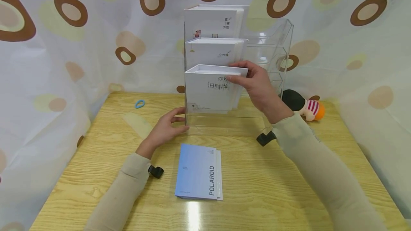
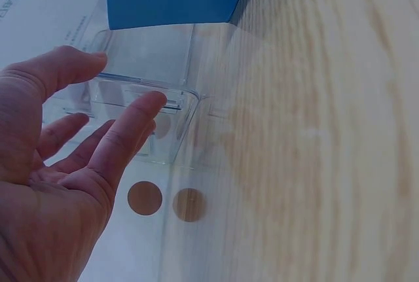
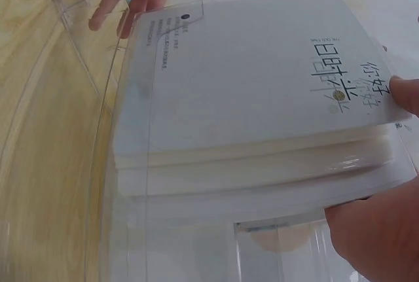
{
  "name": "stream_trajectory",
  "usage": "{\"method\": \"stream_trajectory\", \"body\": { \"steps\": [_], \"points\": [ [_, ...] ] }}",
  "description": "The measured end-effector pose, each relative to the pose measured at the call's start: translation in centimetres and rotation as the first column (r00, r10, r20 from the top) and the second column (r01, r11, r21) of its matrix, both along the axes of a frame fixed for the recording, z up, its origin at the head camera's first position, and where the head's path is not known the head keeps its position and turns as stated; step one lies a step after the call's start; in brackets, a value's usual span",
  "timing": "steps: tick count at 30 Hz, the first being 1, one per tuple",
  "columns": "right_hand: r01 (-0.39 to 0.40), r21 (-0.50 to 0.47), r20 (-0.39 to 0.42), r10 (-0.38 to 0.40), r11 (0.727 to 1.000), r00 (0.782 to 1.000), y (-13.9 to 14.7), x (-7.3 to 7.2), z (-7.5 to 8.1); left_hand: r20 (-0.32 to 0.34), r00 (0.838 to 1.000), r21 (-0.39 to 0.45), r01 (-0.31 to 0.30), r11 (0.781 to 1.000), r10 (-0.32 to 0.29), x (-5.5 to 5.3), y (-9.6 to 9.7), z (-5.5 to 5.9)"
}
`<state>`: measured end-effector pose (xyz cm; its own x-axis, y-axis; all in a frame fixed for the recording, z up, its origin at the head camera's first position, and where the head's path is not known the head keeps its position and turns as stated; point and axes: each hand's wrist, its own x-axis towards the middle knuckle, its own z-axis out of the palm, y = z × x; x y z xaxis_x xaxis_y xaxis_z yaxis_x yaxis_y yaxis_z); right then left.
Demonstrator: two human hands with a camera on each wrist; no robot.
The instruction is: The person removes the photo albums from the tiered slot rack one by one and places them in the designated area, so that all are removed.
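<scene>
My right hand (image 1: 258,88) pinches the upper right corner of a white photo album (image 1: 205,95) with Chinese lettering, thumb on its front cover. That album (image 3: 242,79) stands upright in the front compartment of a clear tiered rack (image 1: 231,124). Behind it, two more white albums, a middle one (image 1: 208,51) and a rear one (image 1: 208,20), stand in higher tiers. My left hand (image 1: 167,127) touches the rack's lower left side, its fingers extended; in the left wrist view the hand (image 2: 78,144) is spread beside the clear plastic. A blue POLAROID album (image 1: 196,174) lies flat in front of the rack.
A light blue ring (image 1: 140,103) lies on the wooden table (image 1: 102,145) to the left. At the rack's right sits a plush toy (image 1: 309,109) with striped and orange parts. A patterned curtain (image 1: 74,74) hangs behind and at both sides.
</scene>
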<state>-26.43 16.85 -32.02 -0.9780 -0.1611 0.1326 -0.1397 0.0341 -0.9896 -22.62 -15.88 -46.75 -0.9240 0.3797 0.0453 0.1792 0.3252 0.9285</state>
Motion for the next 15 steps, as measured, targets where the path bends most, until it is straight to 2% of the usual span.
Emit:
{"method": "stream_trajectory", "body": {
  "steps": [7,15],
  "points": [
    [0.037,-0.054,-0.005,-0.038,0.998,0.999,-0.67,0.16,-0.3,-0.001,1.0,0.002,0.0,1.0,0.0,-0.04,-0.06,-0.11],
    [0.071,-0.048,-0.024,-0.072,0.996,0.997,-1.03,0.4,-0.34,-0.005,1.0,0.001,0.004,1.0,-0.004,-0.2,-0.18,-0.24]
  ]
}}
